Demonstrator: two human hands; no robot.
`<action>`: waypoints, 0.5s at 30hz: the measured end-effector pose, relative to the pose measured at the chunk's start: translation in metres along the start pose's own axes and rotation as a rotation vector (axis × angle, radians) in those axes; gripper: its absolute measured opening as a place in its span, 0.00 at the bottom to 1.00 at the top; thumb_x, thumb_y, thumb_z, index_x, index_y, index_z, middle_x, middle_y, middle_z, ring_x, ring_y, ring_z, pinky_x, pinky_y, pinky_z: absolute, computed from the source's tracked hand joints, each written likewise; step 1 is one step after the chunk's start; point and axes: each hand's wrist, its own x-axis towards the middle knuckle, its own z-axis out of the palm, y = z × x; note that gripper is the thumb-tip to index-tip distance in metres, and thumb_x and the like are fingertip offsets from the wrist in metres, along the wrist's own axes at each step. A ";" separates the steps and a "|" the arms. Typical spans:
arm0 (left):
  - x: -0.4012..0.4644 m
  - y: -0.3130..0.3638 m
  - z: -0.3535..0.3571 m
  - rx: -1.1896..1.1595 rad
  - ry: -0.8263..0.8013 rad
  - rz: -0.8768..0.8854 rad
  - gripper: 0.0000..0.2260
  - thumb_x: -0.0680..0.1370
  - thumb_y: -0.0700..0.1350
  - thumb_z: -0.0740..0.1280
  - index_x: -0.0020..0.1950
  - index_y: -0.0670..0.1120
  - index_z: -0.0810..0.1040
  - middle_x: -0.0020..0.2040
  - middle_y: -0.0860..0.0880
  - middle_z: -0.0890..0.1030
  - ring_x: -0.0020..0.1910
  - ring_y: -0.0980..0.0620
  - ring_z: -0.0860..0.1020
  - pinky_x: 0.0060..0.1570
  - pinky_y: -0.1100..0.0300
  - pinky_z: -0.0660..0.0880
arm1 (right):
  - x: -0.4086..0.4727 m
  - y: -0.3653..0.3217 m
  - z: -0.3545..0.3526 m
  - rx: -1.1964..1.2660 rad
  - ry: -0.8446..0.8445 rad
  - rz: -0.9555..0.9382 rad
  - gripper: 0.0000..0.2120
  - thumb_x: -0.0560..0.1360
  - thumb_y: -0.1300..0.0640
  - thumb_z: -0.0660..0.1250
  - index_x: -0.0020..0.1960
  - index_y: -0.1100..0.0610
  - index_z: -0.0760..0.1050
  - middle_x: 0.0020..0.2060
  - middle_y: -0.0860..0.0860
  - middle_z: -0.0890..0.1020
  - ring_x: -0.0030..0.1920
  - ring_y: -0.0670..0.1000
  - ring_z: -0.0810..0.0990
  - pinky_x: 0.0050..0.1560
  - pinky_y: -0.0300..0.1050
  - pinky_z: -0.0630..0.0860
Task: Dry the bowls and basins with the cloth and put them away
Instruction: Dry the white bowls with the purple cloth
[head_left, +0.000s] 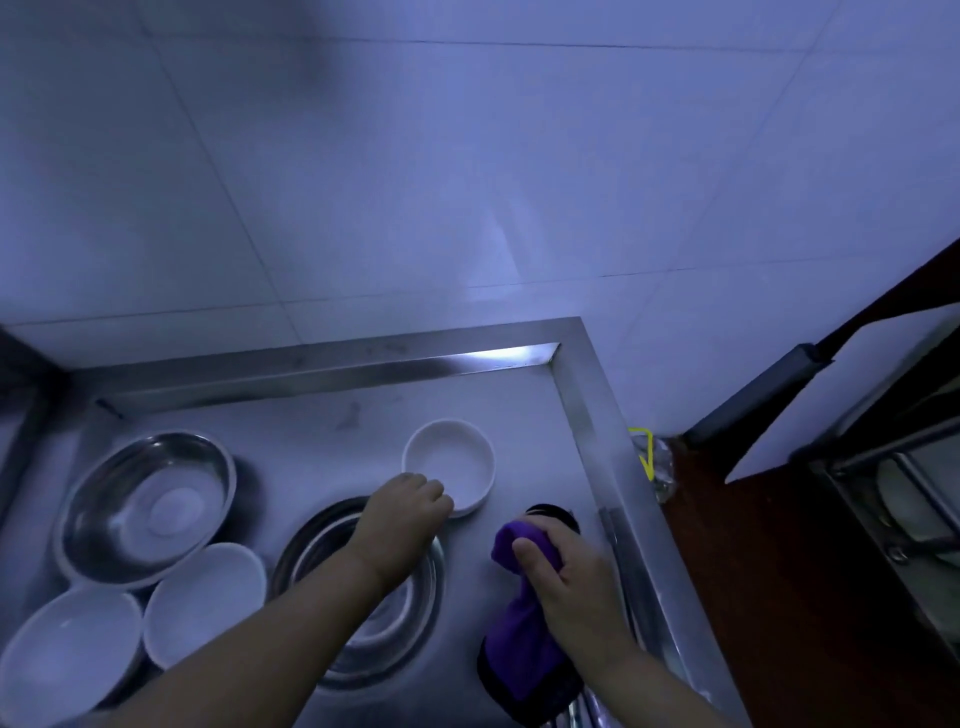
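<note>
Steel counter (363, 415) | white bowl (449, 467) near back right corner, left hand (410, 506) gripping its rim | right hand (566, 577) clutching purple cloth (524, 639) by right edge | steel basin (148, 506), two white bowls (205, 603) at left.

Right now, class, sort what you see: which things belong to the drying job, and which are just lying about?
Job: purple cloth in right hand; small white bowl at left hand; two steel basins; two white bowls.
Lying about: yellow loop; steel rack.
</note>
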 end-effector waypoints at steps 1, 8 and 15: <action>0.001 0.001 0.001 -0.004 0.008 -0.001 0.17 0.46 0.38 0.79 0.24 0.46 0.72 0.24 0.49 0.72 0.23 0.49 0.73 0.24 0.64 0.66 | 0.000 0.000 0.000 -0.006 -0.004 -0.003 0.11 0.75 0.60 0.70 0.48 0.43 0.77 0.43 0.38 0.82 0.46 0.36 0.79 0.47 0.27 0.70; -0.023 -0.003 -0.003 -0.094 0.189 -0.136 0.25 0.55 0.44 0.80 0.51 0.43 0.83 0.43 0.49 0.83 0.41 0.50 0.81 0.45 0.61 0.78 | 0.006 -0.011 0.012 -0.031 -0.075 0.008 0.11 0.71 0.55 0.74 0.49 0.44 0.77 0.42 0.41 0.82 0.45 0.38 0.78 0.47 0.28 0.70; -0.119 -0.056 -0.019 0.006 0.053 -0.408 0.14 0.55 0.42 0.80 0.36 0.47 0.81 0.32 0.49 0.79 0.30 0.46 0.79 0.33 0.59 0.73 | 0.008 -0.038 0.045 -0.080 -0.220 -0.030 0.18 0.67 0.54 0.77 0.51 0.39 0.76 0.43 0.39 0.81 0.45 0.36 0.78 0.46 0.24 0.69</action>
